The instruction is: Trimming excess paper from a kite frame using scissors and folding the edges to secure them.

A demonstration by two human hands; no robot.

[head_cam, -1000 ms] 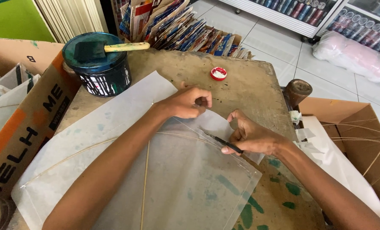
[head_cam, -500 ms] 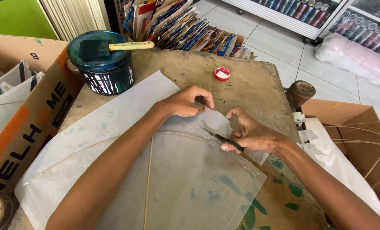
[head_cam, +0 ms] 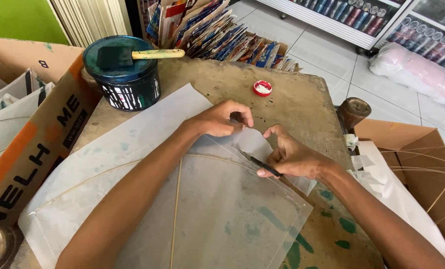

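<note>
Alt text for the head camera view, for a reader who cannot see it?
Two hands work on a translucent paper kite with thin sticks on a worn table: the left hand pinches its top edge, the right hand holds a small dark blade.

**Both hands brought close, fingers pinched**

The left hand (head_cam: 221, 118) is held palm down, its fingers curled and the fingertips pinched together. The right hand (head_cam: 293, 158) is set just beside it, fingers bent inward in a closed grip. Both forearms are stretched forward, bare, and angled towards each other.
</note>
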